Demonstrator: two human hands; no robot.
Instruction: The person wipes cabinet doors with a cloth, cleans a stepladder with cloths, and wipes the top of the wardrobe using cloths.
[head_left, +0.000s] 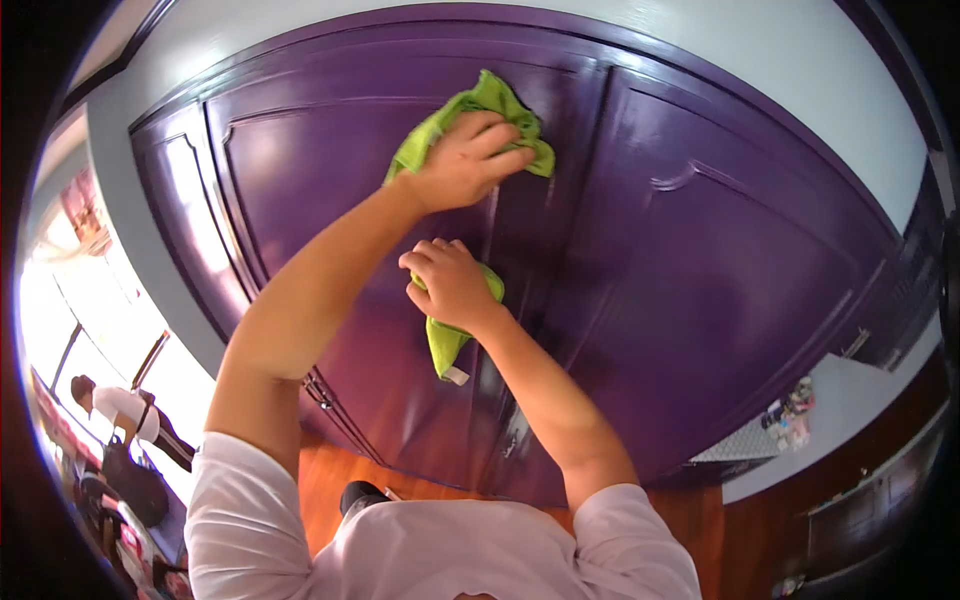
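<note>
Tall glossy purple cabinet doors (690, 290) fill the view in front of me. High on one of them, my left hand (468, 160) presses a crumpled green cloth (490, 95) against the surface, its fingers bent over the fabric. Lower down, my right hand (445, 283) is closed around a second green cloth (447, 345), which hangs below the palm with a small white tag at its corner. Part of each cloth is hidden behind the hand on it.
Metal handles (318, 390) sit low on the doors. Reddish wooden floor (660, 520) lies beneath me. At the far left, another person (130, 410) bends over a dark bag (133, 485) near bright windows. Small items (790, 415) stand on a surface at right.
</note>
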